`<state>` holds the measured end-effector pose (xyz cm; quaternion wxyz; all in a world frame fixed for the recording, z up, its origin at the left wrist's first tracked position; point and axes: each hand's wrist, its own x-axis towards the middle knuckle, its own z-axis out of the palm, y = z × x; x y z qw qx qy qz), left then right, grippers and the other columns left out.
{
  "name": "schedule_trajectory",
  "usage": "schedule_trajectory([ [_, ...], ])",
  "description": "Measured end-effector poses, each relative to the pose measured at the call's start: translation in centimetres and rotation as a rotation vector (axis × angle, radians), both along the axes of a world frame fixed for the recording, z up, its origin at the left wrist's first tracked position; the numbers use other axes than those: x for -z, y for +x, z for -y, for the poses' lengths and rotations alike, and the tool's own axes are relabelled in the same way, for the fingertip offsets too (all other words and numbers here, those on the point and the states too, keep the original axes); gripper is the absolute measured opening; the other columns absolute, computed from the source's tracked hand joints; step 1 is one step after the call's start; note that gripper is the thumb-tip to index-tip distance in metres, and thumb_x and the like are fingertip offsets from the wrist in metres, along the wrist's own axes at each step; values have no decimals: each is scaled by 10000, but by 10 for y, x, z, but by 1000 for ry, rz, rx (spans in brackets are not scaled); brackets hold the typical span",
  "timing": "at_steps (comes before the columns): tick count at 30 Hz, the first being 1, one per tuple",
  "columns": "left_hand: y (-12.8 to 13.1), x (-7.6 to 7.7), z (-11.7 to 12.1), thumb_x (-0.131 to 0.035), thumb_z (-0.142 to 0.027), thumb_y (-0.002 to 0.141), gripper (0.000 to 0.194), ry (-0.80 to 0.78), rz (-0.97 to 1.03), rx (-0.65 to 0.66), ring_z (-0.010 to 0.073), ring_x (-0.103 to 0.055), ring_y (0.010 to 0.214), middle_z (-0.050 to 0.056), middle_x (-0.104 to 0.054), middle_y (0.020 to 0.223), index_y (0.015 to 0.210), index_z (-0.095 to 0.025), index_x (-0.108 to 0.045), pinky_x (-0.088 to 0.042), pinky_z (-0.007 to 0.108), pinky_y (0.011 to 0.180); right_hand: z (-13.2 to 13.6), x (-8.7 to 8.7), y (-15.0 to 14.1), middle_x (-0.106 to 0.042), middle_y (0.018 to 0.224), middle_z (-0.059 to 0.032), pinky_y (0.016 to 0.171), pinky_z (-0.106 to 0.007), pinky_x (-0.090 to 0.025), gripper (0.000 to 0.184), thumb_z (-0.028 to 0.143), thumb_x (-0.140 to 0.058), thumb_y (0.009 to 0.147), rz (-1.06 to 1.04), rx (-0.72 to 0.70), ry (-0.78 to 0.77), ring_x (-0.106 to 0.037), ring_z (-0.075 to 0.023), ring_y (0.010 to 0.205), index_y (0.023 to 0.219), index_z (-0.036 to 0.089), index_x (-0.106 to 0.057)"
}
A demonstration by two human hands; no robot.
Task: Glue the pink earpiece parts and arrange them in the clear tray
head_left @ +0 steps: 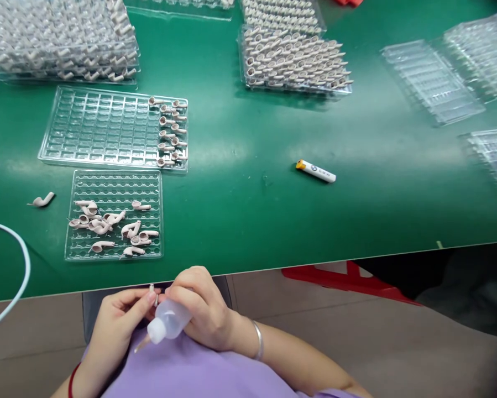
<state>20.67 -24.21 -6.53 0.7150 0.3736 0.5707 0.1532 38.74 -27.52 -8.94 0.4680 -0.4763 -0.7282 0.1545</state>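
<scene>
My left hand (121, 318) pinches a small beige earbud housing (152, 292) upright between thumb and fingers, just below the table's front edge. My right hand (204, 307) is wrapped around a translucent squeeze bottle (176, 318). The bottle's white cap and thin nozzle point down and left, apart from the housing. In front of my hands lies a small clear tray (118, 178) with several loose housings (101, 246) on it. One more housing (44, 200) sits on the green table to its left. Behind, a larger clear tray (94, 124) has housings in its right-hand columns.
Stacked trays full of housings (293, 58) stand at the back, with another stack (61, 44) at back left. A white and orange tube (315, 171) lies mid-table. Clear trays (434, 83) are at the right. A white cable (24, 260) curves at left; a red stool (351, 282) stands below.
</scene>
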Motion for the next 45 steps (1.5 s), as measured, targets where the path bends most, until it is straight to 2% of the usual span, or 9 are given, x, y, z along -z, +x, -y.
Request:
schedule_trajectory([
  [10,4,0,-1,-745,-479,706,313,6,-31,-32,133,-571,578,48,-714,650,682,-167,-758,-406,177,469,-2,-2,-2,-603,807,-56,667,-310,-495,150,116,-563,877,0,22,19,-556,-162,721,1022,156,-565],
  [22,5,-6,-7,-717,-465,719,291,137,-124,36,168,-642,591,50,-733,658,707,-181,-776,-497,209,522,-1,0,-1,-608,841,-63,657,-324,-493,235,93,-547,862,-7,13,-6,-555,-175,724,1080,179,-550],
  [26,-5,-13,-8,-700,-373,780,156,480,-235,200,183,-708,730,31,-768,810,801,-240,-779,-546,223,637,-4,-9,16,-598,900,-59,661,-294,-516,347,111,-643,813,-218,-74,-153,-582,-171,783,1125,194,-514],
  [29,-9,-22,-7,-691,-261,812,64,872,-284,293,135,-685,692,-4,-744,802,843,-249,-745,-531,200,644,-10,-17,33,-569,866,-16,636,-275,-505,373,153,-728,767,-349,45,-234,-569,-147,737,1065,226,-515],
  [32,-5,-30,-13,-685,-195,827,77,1111,-309,332,98,-640,638,-22,-698,767,896,-227,-699,-508,184,624,-17,-21,47,-558,852,8,610,-261,-485,351,181,-743,771,-377,182,-229,-551,-124,685,1029,245,-514],
  [35,6,-39,-39,-682,-167,830,71,1299,-361,376,86,-626,641,-25,-673,767,888,-207,-674,-495,178,634,-24,-19,54,-565,843,11,603,-262,-477,320,207,-740,780,-401,269,-237,-552,-125,681,1008,250,-521],
  [37,16,-46,-70,-672,-165,835,45,1452,-433,415,95,-643,683,-19,-686,793,854,-205,-681,-492,186,662,-27,-15,55,-564,837,11,602,-265,-478,304,229,-738,784,-454,306,-284,-551,-128,680,1001,248,-526],
  [41,44,-60,-159,-646,-230,852,104,1671,-591,407,148,-650,725,16,-712,791,803,-192,-729,-479,250,663,-29,-8,55,-566,859,7,612,-263,-484,299,245,-728,795,-542,321,-342,-553,-124,692,1012,251,-522],
  [45,74,-61,-244,-587,-224,860,196,1637,-708,411,213,-659,820,83,-735,869,893,-150,-766,-484,313,730,-29,-6,55,-566,853,10,610,-254,-480,281,246,-722,798,-521,313,-329,-551,-121,693,1004,249,-530],
])
